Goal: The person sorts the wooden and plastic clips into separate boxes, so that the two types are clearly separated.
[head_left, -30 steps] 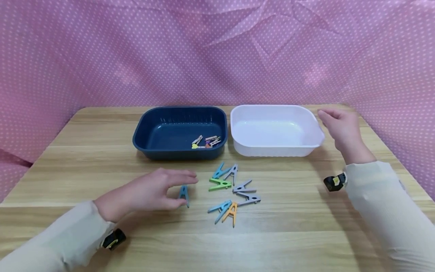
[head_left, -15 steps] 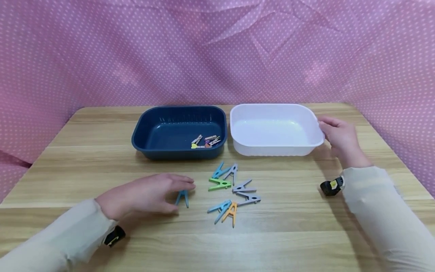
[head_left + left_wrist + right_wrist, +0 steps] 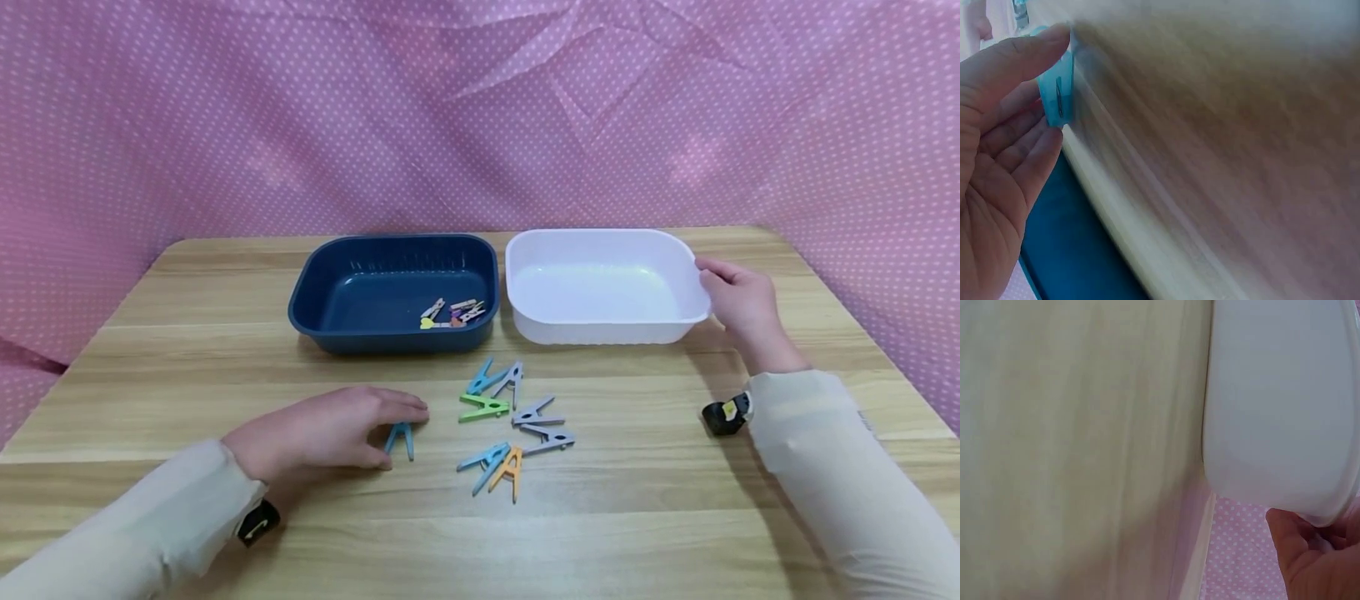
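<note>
My left hand (image 3: 322, 429) reaches over a blue clothespin (image 3: 401, 440) on the wooden table. In the left wrist view its thumb and fingers hold the clothespin (image 3: 1057, 100) from either side. My right hand (image 3: 750, 315) grips the right end of a white plastic basin (image 3: 603, 333) by the rim, and the right wrist view shows the fingers (image 3: 1288, 537) curled at that edge. More clothespins lie in front of the basins: a green one (image 3: 483, 407), an orange one (image 3: 508, 473), blue ones (image 3: 486, 457) and greyish-purple ones (image 3: 538, 412).
A dark blue basin (image 3: 393, 342) stands left of the white one, a narrow gap between them. Several small wooden clips (image 3: 453, 315), some with coloured decorations, lie in its near right corner. Pink dotted cloth (image 3: 480, 117) hangs behind the table (image 3: 360, 533).
My right hand has come down and left onto the white basin's rim and taken hold of it. My left fingers have lowered over the blue clothespin, covering its upper end.
</note>
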The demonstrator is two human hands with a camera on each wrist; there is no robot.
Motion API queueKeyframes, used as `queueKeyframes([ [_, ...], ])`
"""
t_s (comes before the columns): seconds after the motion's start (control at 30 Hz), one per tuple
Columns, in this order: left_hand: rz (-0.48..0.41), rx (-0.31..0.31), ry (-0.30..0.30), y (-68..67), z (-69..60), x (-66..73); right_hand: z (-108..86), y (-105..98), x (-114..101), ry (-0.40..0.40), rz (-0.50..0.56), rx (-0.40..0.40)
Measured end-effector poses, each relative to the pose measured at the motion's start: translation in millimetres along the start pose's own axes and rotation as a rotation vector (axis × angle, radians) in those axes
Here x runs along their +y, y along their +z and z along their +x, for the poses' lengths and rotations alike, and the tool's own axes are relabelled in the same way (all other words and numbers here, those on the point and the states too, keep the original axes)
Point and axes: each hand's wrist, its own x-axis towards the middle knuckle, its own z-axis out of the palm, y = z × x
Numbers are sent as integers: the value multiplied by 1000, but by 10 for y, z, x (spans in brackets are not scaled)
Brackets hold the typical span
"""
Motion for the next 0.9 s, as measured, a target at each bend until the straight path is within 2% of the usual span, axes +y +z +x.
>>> queueKeyframes([
  [0.13,-54,11,6,12,28,-61,1,25,3,-66,-119,65],
  [0.3,-100,43,58,41,55,-128,9,42,8,-103,-192,125],
  [0.43,-97,58,87,47,76,-147,7,40,12,-125,-215,141],
  [0.63,-74,72,96,47,82,-147,22,41,19,-157,-235,138],
  [0.9,-70,130,138,83,96,-151,22,58,27,-199,-287,173],
])
